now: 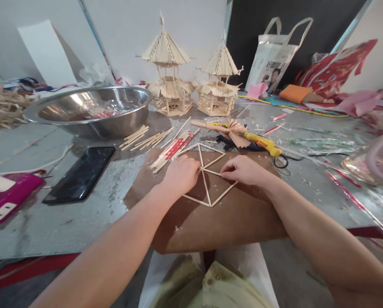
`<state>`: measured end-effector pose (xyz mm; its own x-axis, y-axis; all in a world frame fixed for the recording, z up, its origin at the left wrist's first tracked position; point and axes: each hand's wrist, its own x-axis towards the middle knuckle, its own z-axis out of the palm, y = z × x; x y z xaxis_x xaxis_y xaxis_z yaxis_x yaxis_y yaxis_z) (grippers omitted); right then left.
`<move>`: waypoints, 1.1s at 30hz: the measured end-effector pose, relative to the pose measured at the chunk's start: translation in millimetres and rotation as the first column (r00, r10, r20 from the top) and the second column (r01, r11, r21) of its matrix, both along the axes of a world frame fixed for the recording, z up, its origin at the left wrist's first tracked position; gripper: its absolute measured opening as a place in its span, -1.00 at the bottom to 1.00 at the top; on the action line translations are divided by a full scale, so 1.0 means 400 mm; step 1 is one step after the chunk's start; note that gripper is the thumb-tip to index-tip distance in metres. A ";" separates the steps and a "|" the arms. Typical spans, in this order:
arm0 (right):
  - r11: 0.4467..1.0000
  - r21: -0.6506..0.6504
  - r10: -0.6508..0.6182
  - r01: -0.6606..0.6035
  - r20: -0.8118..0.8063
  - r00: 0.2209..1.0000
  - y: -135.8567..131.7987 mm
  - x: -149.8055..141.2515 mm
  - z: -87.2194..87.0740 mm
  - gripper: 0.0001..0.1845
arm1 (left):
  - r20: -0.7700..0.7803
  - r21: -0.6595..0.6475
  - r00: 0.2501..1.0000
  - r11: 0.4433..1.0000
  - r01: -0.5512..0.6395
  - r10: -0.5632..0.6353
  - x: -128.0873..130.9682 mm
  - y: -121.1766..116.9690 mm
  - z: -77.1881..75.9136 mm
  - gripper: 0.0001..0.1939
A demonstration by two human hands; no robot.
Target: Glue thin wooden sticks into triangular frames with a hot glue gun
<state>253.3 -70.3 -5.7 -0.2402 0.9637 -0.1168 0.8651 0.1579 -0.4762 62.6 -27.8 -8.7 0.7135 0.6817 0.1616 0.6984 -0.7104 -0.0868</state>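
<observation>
A flat hexagon-like frame of thin wooden sticks (206,187), with spokes meeting at its centre, lies on a brown board (217,231). My left hand (182,173) rests over its left side, fingers closed at the centre joint; exactly what they grip is hidden. My right hand (243,170) pinches the outer end of a wooden stick (212,172) that runs from the centre to the right. Behind my left hand lie loose sticks (161,160), some with red printed wrapping. A yellow glue gun (263,143) rests behind my right hand, beside a folded paper piece (235,131).
Two stick pagodas (169,92) (217,92) stand at the back. A steel basin (92,113) sits left of them, with a black phone (80,174) and a magenta power strip (13,194) nearer. A white tote bag (270,60) and plastic wrappers (319,143) are on the right.
</observation>
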 end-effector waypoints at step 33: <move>0.998 -0.061 -0.009 -0.002 -0.167 0.986 -0.001 0.023 -0.001 -0.78 | 0.060 0.030 0.983 0.985 0.169 -0.171 0.060 -0.093 0.022 -0.67</move>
<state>262.7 -70.5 -6.1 -0.2579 0.9570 -0.1331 0.7727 0.1216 -0.6230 86.5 -65.2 0.2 0.8066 0.5467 0.2248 0.5723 -0.8174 -0.0659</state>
